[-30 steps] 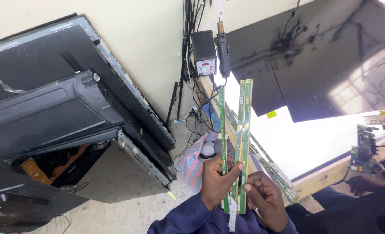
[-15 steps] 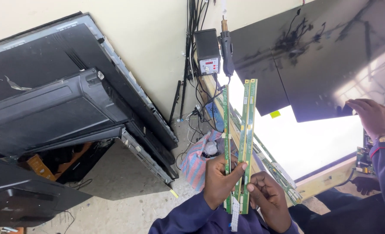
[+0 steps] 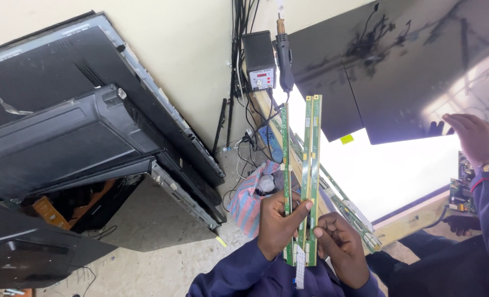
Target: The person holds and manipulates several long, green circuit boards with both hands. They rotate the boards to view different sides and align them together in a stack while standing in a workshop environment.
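Against the wall lean flat-panel television sets [image 3: 63, 143], at least three counted, dark, stacked one over another, the lowest with its back open and orange parts showing; one large lit white panel [image 3: 387, 176] lies on a wooden bench [image 3: 415, 217], and two dark sheets [image 3: 398, 71] stand tilted above it; a second person's hand [image 3: 472, 137] rests spread on the lower dark sheet, one such hand in view, with a green circuit board [image 3: 460, 187] just beside the sleeve. One hot-air rework station [image 3: 260, 60] sits by the wall with its handpiece [image 3: 284, 55] hanging next to it amid black cables [image 3: 239, 115]; one striped cloth [image 3: 250, 198] lies on the floor below. The work in hand is judged to be inspection or sorting of long green strip boards [image 3: 309, 165], three counted, held upright and nearly parallel in front of the wearer, above the bench edge; a white ribbon tail [image 3: 300, 272] hangs from their lower ends. The left hand [image 3: 280, 225] is clenched around the lower part of the strips, thumb across them; the right hand [image 3: 338, 247] pinches the rightmost strip at its lower end with the fingertips. The next move, as a judgement, calls for separating one strip without bending it, with a steady grip low down and care for the ribbon tail.
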